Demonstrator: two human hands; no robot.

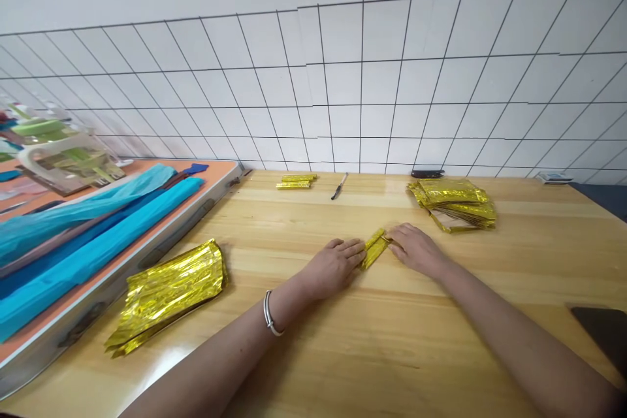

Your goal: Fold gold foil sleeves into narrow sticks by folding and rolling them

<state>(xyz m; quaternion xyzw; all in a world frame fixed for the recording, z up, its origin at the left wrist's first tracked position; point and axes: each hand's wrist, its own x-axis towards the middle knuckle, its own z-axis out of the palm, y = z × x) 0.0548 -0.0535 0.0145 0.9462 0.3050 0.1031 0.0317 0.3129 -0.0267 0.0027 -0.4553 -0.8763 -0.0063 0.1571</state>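
A small gold foil piece (375, 248) lies on the wooden table between my hands. My left hand (336, 266) rests flat at its left edge, fingers stretched over the foil. At its right upper end, my right hand (415, 248) has its fingers closed on the edge. A large gold foil stack (174, 290) is at the left of the table, and another foil pile (453, 202) lies at the back right. Two narrow folded gold strips (296, 181) sit near the wall.
A pen (339, 187) lies near the tiled wall. Blue paper rolls (112, 248) and a clear container (73, 163) occupy an orange-topped case (215, 177) at left. A black object (427, 174) stands behind the right pile; a dark flat item (602, 333) lies at the right edge.
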